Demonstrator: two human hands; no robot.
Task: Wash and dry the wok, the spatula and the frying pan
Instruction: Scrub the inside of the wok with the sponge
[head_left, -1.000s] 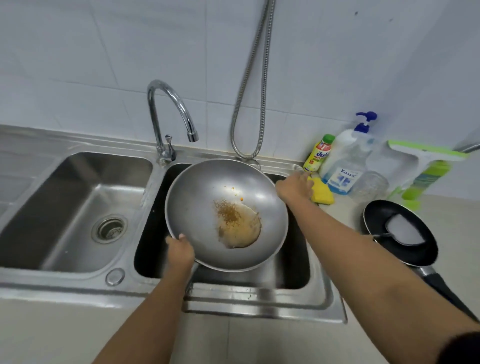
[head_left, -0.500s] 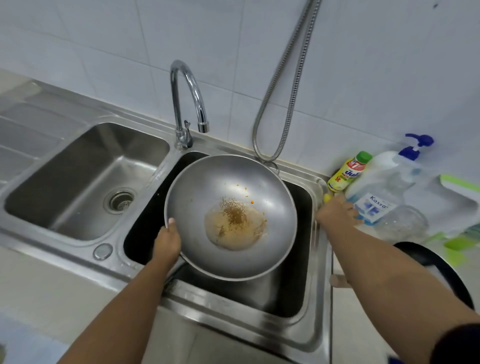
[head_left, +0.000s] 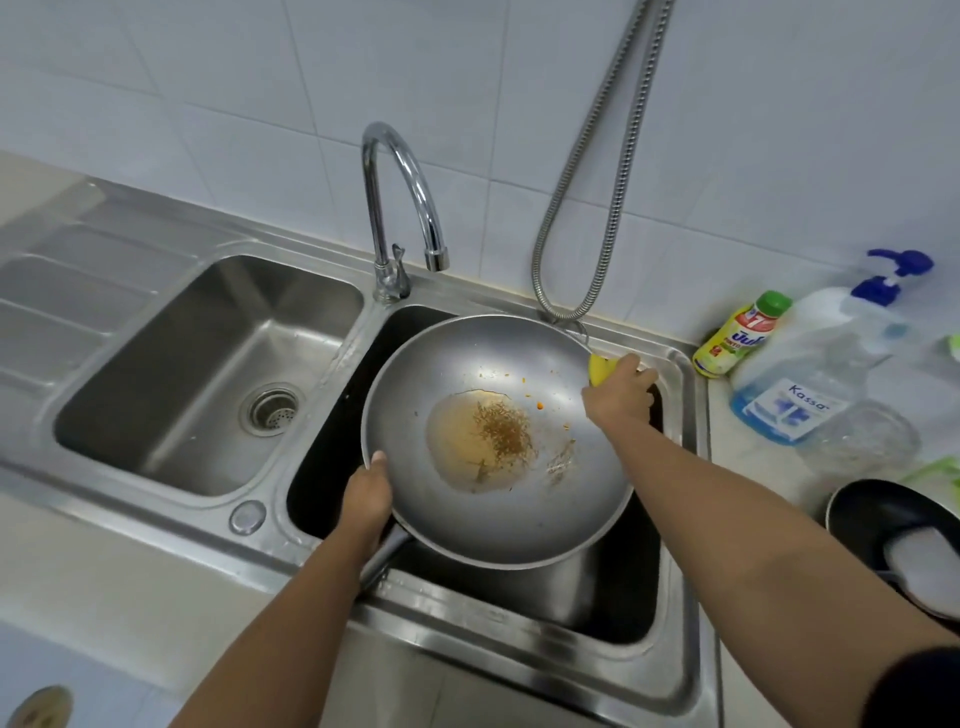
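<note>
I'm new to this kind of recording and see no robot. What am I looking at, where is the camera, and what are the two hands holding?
There is no machine: a person works bare-handed, and a wide-angle camera worn on the head looks down, so both arms enter from below. All three pictures come from that camera; the last is the present moment. The left hand grips the near rim of the wok, holding it over the right basin of a double steel sink. Brown residue lies in the wok's bottom. The right hand holds a yellow sponge at the wok's far rim. On the counter at right stand a pump bottle and a green-capped bottle, beside a black frying pan with what is probably the spatula in it.
</note>
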